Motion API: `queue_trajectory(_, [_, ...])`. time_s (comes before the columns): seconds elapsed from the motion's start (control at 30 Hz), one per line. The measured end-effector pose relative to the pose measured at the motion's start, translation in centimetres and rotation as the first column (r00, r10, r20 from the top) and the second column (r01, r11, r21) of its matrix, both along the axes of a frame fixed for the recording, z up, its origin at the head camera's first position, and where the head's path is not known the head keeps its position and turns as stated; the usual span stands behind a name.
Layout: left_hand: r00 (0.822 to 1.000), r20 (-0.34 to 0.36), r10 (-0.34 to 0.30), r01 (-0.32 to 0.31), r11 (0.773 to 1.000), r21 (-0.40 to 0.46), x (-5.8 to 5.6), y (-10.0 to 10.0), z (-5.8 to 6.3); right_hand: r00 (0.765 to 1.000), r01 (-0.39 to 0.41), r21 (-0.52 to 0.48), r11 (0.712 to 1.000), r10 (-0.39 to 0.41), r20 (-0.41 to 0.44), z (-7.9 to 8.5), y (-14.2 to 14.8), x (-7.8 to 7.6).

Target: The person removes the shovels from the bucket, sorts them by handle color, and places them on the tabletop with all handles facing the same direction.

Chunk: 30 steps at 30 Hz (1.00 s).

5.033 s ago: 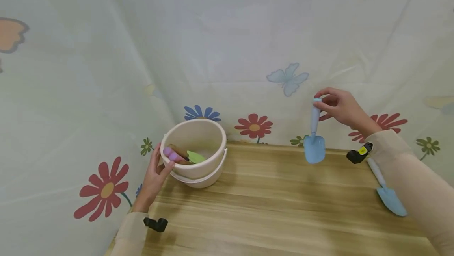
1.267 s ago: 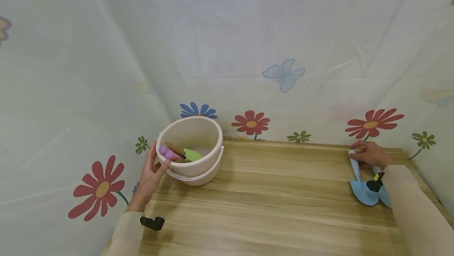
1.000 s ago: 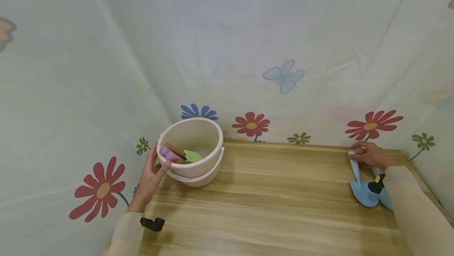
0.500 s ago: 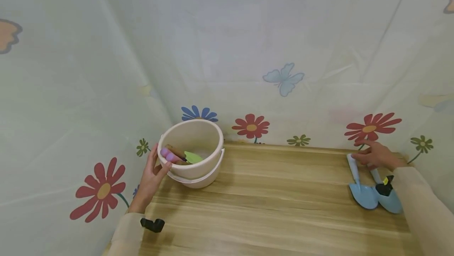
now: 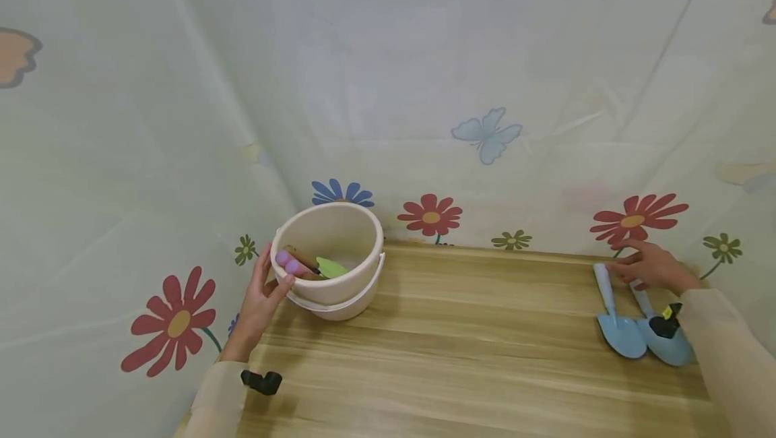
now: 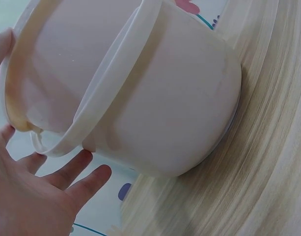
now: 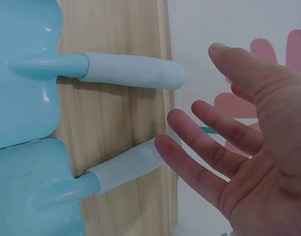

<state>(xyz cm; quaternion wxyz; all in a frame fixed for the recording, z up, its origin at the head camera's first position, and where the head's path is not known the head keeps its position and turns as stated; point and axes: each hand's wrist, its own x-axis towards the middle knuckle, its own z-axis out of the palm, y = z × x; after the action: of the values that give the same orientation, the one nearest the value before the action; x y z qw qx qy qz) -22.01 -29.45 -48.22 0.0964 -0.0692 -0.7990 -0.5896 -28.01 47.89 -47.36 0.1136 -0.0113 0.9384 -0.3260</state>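
Observation:
At the left stands a cream bucket with its handle hanging down. My left hand rests on its left side, thumb at the rim, fingers spread against the outer wall in the left wrist view. In the bucket lie pink handles with purple ends, brown pieces and a green blade. At the right, two blue toy shovels lie side by side, a left shovel and a right shovel. My right hand hovers over their handles, fingers spread and holding nothing.
The wooden table ends at the back against a pale curtain printed with flowers and butterflies. The curtain also runs along the left side. Black wrist cameras sit on both sleeves.
My right hand carried one blue shovel down to the right, laid it beside the other and let go. It has since drawn slightly right. The left hand has stayed at the bucket.

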Motion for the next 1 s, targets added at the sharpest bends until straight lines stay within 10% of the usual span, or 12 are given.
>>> queue_trajectory(0.77, [1.0,-0.014,-0.017,0.017,1.0,0.001,0.0,0.2,0.2,0.927,-0.194,0.142,0.971,0.229,-0.298,5.8,-5.0,0.2])
queue_trajectory(1.0, [1.0,-0.022,-0.008,0.008,1.0,-0.01,-0.1,0.0,-0.1,0.931,-0.221,0.104,0.97,0.241,-0.274,8.0,-7.6,-0.1])
